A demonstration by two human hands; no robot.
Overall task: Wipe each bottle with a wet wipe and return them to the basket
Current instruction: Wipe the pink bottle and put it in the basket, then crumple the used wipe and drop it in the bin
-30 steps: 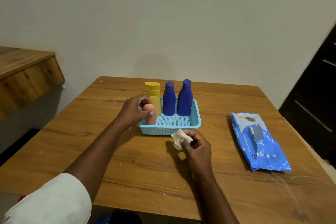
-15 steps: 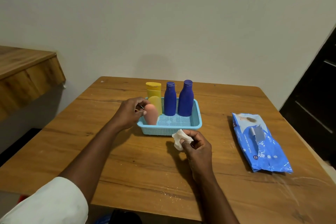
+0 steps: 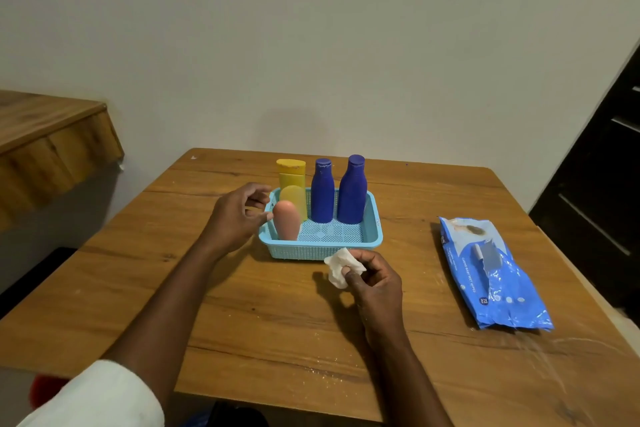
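At the lower left of the frame a white sleeve (image 3: 93, 399) covers the left arm. Just right of centre the right hand (image 3: 375, 282) pinches a crumpled white wipe (image 3: 339, 265) above the counter (image 3: 277, 322), just in front of the basket (image 3: 322, 248). At the right lies a blue wipe pack (image 3: 491, 274), well apart from the basket. Left of centre the left hand (image 3: 237, 218) is open, fingers spread, its thumb tip at the pink bottle (image 3: 287, 220) standing in the basket's left front corner. Behind it stand a yellow bottle (image 3: 291, 177) and two blue bottles (image 3: 322, 194), all upright in the basket.
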